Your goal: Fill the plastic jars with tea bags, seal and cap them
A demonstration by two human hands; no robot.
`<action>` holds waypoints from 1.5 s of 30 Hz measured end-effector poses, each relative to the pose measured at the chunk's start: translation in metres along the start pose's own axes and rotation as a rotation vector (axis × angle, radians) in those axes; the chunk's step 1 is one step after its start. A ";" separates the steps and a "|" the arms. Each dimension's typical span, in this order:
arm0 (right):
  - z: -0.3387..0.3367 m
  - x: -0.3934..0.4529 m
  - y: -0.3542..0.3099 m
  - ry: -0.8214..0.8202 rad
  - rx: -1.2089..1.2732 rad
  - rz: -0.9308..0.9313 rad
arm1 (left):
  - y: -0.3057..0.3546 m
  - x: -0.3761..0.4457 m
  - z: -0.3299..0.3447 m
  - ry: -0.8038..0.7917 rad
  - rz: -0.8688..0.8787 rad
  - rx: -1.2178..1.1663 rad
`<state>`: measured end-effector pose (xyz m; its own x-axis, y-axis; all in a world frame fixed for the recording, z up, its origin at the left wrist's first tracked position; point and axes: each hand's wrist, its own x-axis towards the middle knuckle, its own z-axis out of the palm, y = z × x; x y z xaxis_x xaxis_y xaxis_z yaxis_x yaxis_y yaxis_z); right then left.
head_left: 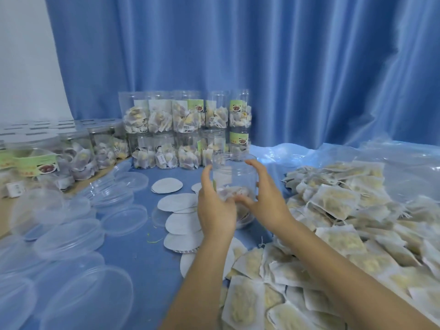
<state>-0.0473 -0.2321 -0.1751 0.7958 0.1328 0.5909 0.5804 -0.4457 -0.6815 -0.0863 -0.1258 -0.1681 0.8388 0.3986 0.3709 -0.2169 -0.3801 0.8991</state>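
Note:
A clear plastic jar (234,172) with an open threaded mouth and a few tea bags in its bottom stands lifted at the centre. My left hand (214,206) grips its left side, fingers curled round the wall. My right hand (264,196) holds the right side, thumb across the front near the bottom and fingers round the back. A large heap of loose tea bags (333,234) lies to the right. White round seal discs (181,222) lie just left of the jar, and clear plastic lids (71,236) spread over the left foreground.
Filled jars (188,129) are stacked two high at the back against a blue curtain (285,67). More filled jars (78,153) lie along the left. A crumpled clear plastic bag (404,167) sits at the far right. Blue cloth (152,258) covers the surface.

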 end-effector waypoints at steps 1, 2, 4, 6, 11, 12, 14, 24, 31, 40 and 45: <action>0.000 -0.002 0.000 -0.005 0.037 0.026 | -0.005 -0.004 -0.001 0.008 -0.046 -0.059; -0.001 -0.003 -0.001 0.000 0.080 0.056 | -0.010 -0.007 -0.002 0.016 -0.100 -0.113; -0.004 -0.003 -0.004 0.033 0.132 0.133 | -0.017 -0.006 -0.005 0.038 -0.194 -0.158; -0.011 0.001 -0.009 0.024 -0.009 0.195 | -0.023 -0.002 -0.010 0.064 -0.230 -0.186; -0.035 0.002 -0.028 -0.565 -0.181 0.198 | -0.025 -0.003 -0.019 0.108 -0.218 -0.312; -0.038 -0.001 -0.033 -0.769 -0.134 0.221 | -0.025 -0.003 -0.020 0.105 -0.213 -0.319; -0.041 -0.007 -0.037 -1.043 -0.173 0.221 | -0.026 -0.002 -0.023 0.089 -0.209 -0.321; -0.031 -0.009 -0.040 -0.688 -0.399 -0.005 | -0.031 0.005 -0.041 0.144 -0.246 -0.391; -0.015 0.030 -0.062 0.393 0.155 -0.123 | -0.037 0.014 -0.048 0.220 -0.343 -0.476; 0.025 0.030 -0.058 0.378 -0.383 -0.394 | -0.054 0.024 -0.056 0.477 -0.529 -0.519; 0.069 0.021 -0.053 -0.487 -0.568 -0.352 | -0.060 0.027 -0.060 0.547 -0.585 -0.474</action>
<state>-0.0496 -0.1441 -0.1566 0.6451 0.6587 0.3872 0.7379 -0.6687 -0.0917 -0.0807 -0.0424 -0.1982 0.5535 0.8029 -0.2215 -0.1165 0.3380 0.9339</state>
